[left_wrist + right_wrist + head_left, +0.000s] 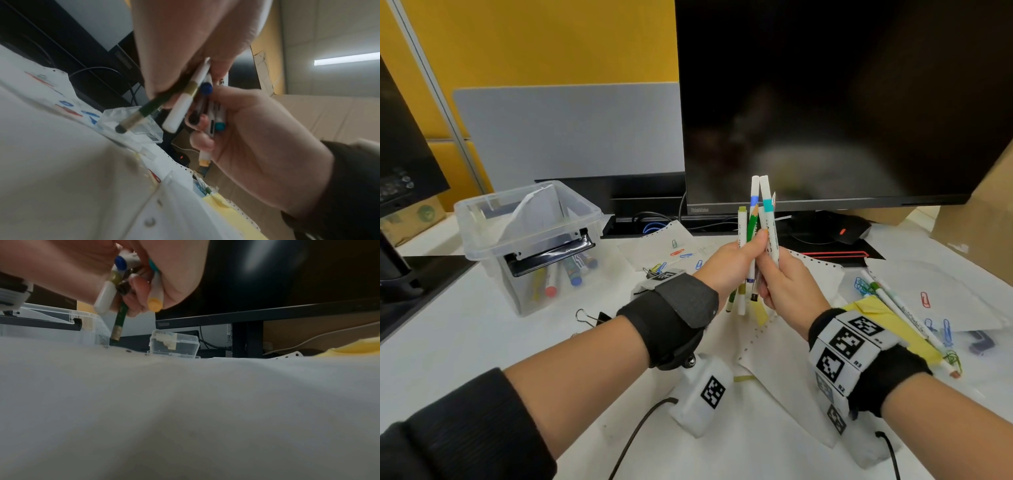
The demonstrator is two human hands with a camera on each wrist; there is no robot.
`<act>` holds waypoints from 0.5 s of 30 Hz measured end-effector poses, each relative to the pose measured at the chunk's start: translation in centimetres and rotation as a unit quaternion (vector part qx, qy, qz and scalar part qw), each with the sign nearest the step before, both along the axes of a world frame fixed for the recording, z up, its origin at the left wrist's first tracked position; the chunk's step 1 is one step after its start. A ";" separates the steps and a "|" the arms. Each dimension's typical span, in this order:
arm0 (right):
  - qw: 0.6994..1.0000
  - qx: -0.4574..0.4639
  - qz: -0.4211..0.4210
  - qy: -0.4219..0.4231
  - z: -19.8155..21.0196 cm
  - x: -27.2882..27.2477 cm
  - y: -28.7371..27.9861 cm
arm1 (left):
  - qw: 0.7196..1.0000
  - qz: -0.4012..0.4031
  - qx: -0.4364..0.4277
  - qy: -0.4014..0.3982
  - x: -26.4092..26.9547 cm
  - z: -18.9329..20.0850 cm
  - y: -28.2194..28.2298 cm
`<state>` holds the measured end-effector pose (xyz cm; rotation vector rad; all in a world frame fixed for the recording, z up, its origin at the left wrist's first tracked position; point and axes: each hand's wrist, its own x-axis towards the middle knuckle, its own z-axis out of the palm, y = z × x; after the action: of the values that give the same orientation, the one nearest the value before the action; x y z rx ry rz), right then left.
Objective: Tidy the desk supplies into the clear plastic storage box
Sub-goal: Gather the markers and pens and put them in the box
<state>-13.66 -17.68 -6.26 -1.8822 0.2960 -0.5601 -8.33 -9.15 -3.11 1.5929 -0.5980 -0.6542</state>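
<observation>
1. Nearest: both forearms reach in over loose white perforated paper sheets point(774, 346) on the white table point(465, 342). Wrist cameras are strapped on, cables trailing.
2. Left hand point(726, 265) and right hand point(786, 281) meet mid-air, both with fingers curled round one upright bundle of white-barrelled markers with coloured bands plus a green pencil point(755, 240). Thumbs press in from each side. The bundle sits above the paper, not resting on it.
3. Likely step: squaring up the bundle before carrying it to the box. The ends are uneven; the pencil's ferrule end hangs lowest in the right wrist view point(117, 331). Tap the low ends level on the table, then take the full grip in one hand.
4. Risk: smooth round barrels will likely slip past each other. Grip mid-length and keep the bundle vertical until it is over the box.
5. Strays to the right: more white markers point(904, 308), yellow sticky notes point(887, 318), coloured paper clips point(941, 329).
6. Left, further back: black binder clip point(592, 318), then the clear plastic storage box point(482, 236), open-topped, with markers and a black clipboard already inside.
7. Lower the bundle in flat beside those markers, clear of the clipboard.
8. Farthest: dark monitor point(842, 102).
</observation>
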 end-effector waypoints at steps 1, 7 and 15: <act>1.000 0.014 0.001 0.000 0.1 -0.1 0.0 | 1.000 0.004 -0.001 0.009 0.0 0.0 -0.1; 0.998 0.058 0.016 0.011 0.2 -0.4 0.1 | 0.992 -0.006 -0.031 0.118 -0.2 -0.4 -0.5; 0.998 0.049 0.035 0.009 0.2 -0.3 0.4 | 0.990 -0.007 -0.030 0.140 -0.2 -0.3 -0.6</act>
<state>-13.99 -17.30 -6.11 -1.7961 0.2626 -0.4731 -8.56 -9.80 -3.38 1.4102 -0.4167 -0.8454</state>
